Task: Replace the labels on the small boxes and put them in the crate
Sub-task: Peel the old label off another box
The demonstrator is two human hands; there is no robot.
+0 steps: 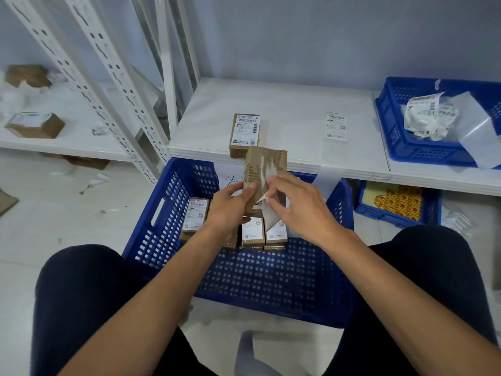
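Note:
My left hand (230, 206) grips a small brown cardboard box (264, 165) upright above the blue crate (162, 213). White label remnants streak the box's face. My right hand (295, 204) pinches the partly peeled white label (271, 214), which hangs down from the box. Several labelled small boxes (252, 232) lie in the crate at its far end. Another labelled box (244, 134) rests on the white shelf (284, 104), near its front edge. A loose fresh label (336, 126) lies flat on the shelf to the right.
A second blue crate (401, 142) at the right of the shelf holds crumpled peeled labels and backing sheets. Under the shelf sits a blue bin (363, 210) with yellow-red packs. Brown boxes (36, 126) lie on the left shelving. My knees flank the crate.

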